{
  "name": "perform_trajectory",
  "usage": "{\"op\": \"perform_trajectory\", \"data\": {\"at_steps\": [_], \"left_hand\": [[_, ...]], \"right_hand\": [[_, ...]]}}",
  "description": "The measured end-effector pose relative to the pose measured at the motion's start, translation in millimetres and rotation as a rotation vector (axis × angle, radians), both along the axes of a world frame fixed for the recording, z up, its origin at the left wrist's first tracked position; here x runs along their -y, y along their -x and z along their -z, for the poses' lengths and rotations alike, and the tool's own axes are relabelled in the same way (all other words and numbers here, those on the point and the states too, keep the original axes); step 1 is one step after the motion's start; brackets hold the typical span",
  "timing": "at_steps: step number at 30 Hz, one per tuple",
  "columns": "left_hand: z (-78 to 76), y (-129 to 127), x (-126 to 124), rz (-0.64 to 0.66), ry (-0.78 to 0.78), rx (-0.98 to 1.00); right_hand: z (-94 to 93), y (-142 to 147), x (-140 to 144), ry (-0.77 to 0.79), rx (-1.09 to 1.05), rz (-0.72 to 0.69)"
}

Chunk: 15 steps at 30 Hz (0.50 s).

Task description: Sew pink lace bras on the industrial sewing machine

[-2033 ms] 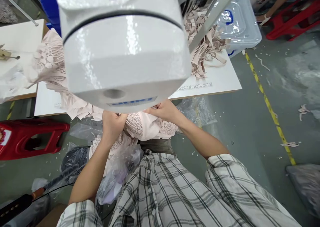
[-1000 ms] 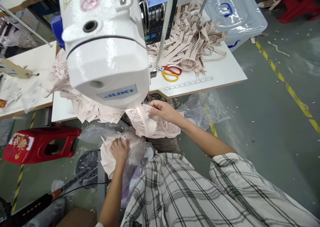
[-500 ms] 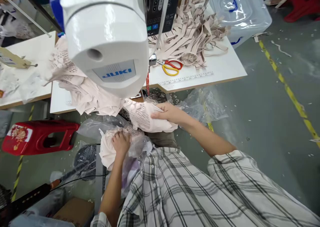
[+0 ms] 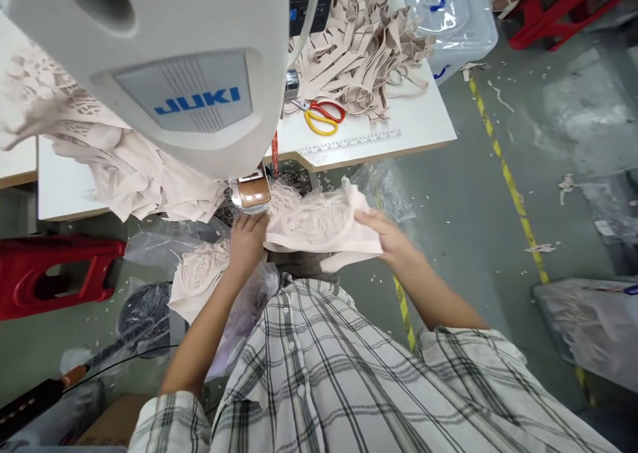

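A pale pink lace bra is stretched out between my hands, in front of the sewing machine head. My right hand pinches its right end, thumb on top. At the left end, my left hand is closed on the fabric just under the machine's brown and metal sewing end; its fingertips are partly hidden there. A second heap of lace pieces lies on plastic below my left forearm.
More pink lace pieces pile up on the table at left. Cut strips and red-and-yellow scissors lie on the right tabletop. A red stool stands left, a clear bin at back right.
My left hand has left the lower heap and moved up to the bra's left end. My right hand has moved the bra rightward, spreading it flat. The view has shifted closer to the machine.
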<state>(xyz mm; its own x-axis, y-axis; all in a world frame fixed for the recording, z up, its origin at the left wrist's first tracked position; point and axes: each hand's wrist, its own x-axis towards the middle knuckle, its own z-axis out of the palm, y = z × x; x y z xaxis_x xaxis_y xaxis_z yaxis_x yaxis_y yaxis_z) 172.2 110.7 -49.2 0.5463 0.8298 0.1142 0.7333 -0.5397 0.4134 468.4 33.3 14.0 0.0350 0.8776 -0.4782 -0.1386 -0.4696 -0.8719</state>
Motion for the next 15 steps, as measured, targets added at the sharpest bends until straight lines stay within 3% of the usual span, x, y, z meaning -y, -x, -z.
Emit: {"op": "perform_trajectory", "data": {"at_steps": [3,6,8,10,12,15], "left_hand": [[-4.4,-1.6,4.0,0.012,-0.088,0.079],[-3.6,-8.6,20.8,0.155,0.149,0.077],[0.2,6.6,26.1,0.141,0.292,0.067],[4.5,48.2,26.9,-0.056,0.316,0.035],[7.3,108.3,30.0,-0.362,0.288,-0.036],[10.7,192.7,46.1,-0.701,0.302,-0.167]], "right_hand": [[26.2,-47.9,2.5,0.051,0.222,0.057],[61.6,-72.5,4.2,0.155,0.686,-0.121],[82.7,-74.9,4.7,0.2,0.859,-0.232],[96.5,-67.7,3.0,0.157,0.94,-0.28],[98.7,-48.6,-1.6,-0.01,1.045,-0.242],[78.4,14.6,-8.5,-0.385,1.003,-0.193]]}}
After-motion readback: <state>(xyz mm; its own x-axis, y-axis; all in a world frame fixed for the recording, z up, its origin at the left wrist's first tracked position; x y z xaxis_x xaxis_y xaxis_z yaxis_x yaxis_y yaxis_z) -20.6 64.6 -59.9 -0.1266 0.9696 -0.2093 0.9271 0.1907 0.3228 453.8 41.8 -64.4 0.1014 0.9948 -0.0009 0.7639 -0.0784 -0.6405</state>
